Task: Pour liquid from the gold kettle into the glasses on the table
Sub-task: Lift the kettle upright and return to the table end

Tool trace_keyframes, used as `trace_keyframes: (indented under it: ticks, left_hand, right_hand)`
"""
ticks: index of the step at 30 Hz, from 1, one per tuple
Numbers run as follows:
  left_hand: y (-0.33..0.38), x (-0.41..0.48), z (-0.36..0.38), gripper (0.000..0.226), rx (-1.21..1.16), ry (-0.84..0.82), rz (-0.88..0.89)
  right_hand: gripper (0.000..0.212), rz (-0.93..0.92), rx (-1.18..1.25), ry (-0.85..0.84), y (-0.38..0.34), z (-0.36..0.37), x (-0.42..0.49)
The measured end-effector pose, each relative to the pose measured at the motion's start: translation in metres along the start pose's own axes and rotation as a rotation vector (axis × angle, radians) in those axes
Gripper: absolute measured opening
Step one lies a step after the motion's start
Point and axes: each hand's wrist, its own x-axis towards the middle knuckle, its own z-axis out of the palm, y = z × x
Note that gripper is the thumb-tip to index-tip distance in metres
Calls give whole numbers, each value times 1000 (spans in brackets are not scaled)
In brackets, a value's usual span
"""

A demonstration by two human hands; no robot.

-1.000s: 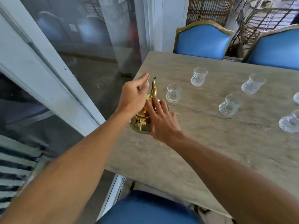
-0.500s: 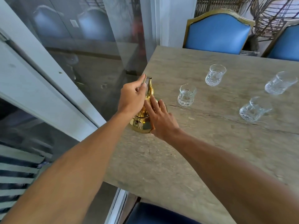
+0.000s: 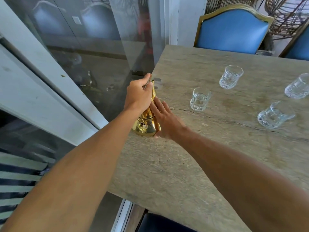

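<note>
The gold kettle point(image 3: 147, 126) stands near the left edge of the stone table point(image 3: 209, 148). My left hand point(image 3: 138, 96) is closed around the kettle's handle at the top. My right hand point(image 3: 164, 119) lies flat against the kettle's right side, fingers stretched out. Several clear cut glasses stand to the right: the nearest glass point(image 3: 199, 99), one behind it point(image 3: 230, 77), a lower right glass point(image 3: 274, 114) and one at the frame's right edge point(image 3: 298, 86). The kettle's spout is mostly hidden by my hands.
A glass door with a white frame point(image 3: 50, 77) runs close along the table's left edge. Two blue chairs with gold frames point(image 3: 232, 30) stand at the far side. A dark blue seat point(image 3: 160, 223) shows below the near edge.
The view has shifted left, so the glasses sit further right in frame. My left hand has closed tighter on the handle. The kettle stays in the same spot on the table.
</note>
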Motion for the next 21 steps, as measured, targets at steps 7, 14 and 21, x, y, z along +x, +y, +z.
trace_keyframes:
  ticks: [7,14,21]
  left_hand:
    - [-2,9,-6,41,49,-25,-1]
    - [6,10,-15,47,122,-142,-78]
    - [21,1,-26,75,326,-301,-59]
  right_hand:
    - [148,12,6,10,-2,0,9]
    - [151,9,20,-3,-3,-2,10]
    - [150,-5,50,-12,2,-14,-5]
